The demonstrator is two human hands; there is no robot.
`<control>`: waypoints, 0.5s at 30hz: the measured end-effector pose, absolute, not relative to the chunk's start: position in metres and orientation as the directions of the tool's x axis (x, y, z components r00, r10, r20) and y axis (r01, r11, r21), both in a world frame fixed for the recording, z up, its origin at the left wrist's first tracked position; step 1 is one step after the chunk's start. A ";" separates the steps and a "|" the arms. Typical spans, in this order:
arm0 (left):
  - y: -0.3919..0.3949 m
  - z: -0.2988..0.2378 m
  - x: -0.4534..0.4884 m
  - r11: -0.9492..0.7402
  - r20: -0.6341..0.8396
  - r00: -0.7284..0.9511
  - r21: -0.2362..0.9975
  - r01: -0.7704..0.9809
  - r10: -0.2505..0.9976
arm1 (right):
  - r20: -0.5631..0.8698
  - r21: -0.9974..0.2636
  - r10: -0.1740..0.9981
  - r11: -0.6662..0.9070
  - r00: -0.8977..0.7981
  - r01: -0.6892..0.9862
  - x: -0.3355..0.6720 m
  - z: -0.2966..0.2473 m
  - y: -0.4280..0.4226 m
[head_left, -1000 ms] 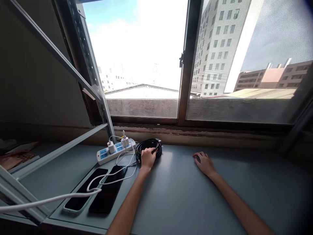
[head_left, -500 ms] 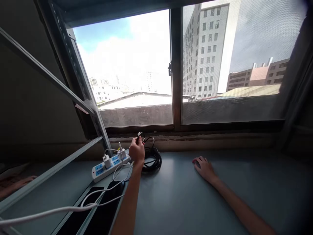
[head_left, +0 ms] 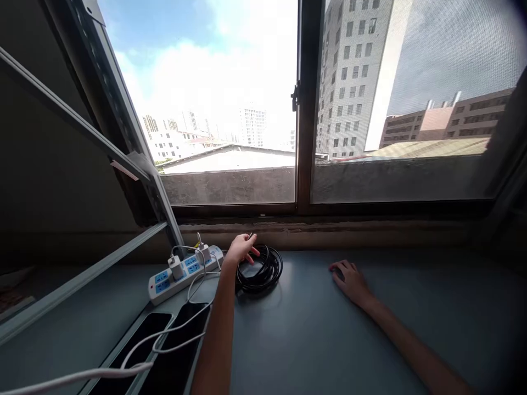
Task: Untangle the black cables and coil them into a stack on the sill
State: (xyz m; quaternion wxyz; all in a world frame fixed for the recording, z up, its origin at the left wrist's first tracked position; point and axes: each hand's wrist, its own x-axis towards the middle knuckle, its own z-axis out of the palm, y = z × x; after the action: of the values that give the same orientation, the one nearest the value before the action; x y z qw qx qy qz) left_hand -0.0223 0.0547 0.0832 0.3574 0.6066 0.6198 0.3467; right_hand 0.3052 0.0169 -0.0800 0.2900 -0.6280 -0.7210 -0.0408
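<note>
My left hand (head_left: 242, 250) reaches over a coil of black cable (head_left: 265, 270) that lies on the grey table (head_left: 313, 340) below the window. Its thumb and fingers pinch a loose end of that cable just above the coil. My right hand (head_left: 351, 278) rests flat on the table to the right of the coil, fingers stretched out and holding nothing.
A white power strip (head_left: 164, 281) with two white chargers lies left of the coil. White cables run from it to two dark phones (head_left: 181, 334) lying face up at the front left. Slanted metal frame bars (head_left: 82, 274) cross the left side. The window sill runs behind.
My left hand, which had lifted the cable's end above the coil, has come down and right over the coil. The right hand has stayed flat. The view has shifted slightly.
</note>
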 end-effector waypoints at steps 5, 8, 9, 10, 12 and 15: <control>0.041 0.109 -0.028 -0.143 0.223 -0.136 0.887 0.439 0.965 | 0.448 -0.338 0.893 0.209 -0.038 0.918 0.307 -0.079 0.015; 0.016 0.137 -0.031 -0.379 0.516 -0.341 0.838 0.394 0.786 | 0.435 -0.377 0.900 0.205 -0.022 0.903 0.306 -0.076 0.013; 0.006 0.146 -0.030 -0.450 0.583 -0.375 0.805 0.386 0.721 | 0.431 -0.395 0.902 0.202 -0.014 0.896 0.306 -0.074 0.013; -0.004 0.153 -0.028 -0.503 0.626 -0.410 0.779 0.375 0.664 | 0.425 -0.416 0.905 0.200 -0.004 0.887 0.305 -0.072 0.012; -0.020 0.164 -0.020 -0.566 0.663 -0.421 0.748 0.346 0.619 | 0.408 -0.469 0.913 0.190 0.021 0.863 0.302 -0.068 0.011; -0.037 0.170 -0.004 -0.640 0.710 -0.419 0.699 0.319 0.566 | 0.354 -0.577 0.933 0.168 0.060 0.799 0.293 -0.056 0.011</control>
State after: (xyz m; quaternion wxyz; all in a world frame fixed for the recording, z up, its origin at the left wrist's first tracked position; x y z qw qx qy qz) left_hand -0.0038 -0.0374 0.1700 0.0842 0.5325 0.4156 0.7325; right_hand 0.2934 0.0115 -0.0565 0.3506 -0.6380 -0.6789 0.0956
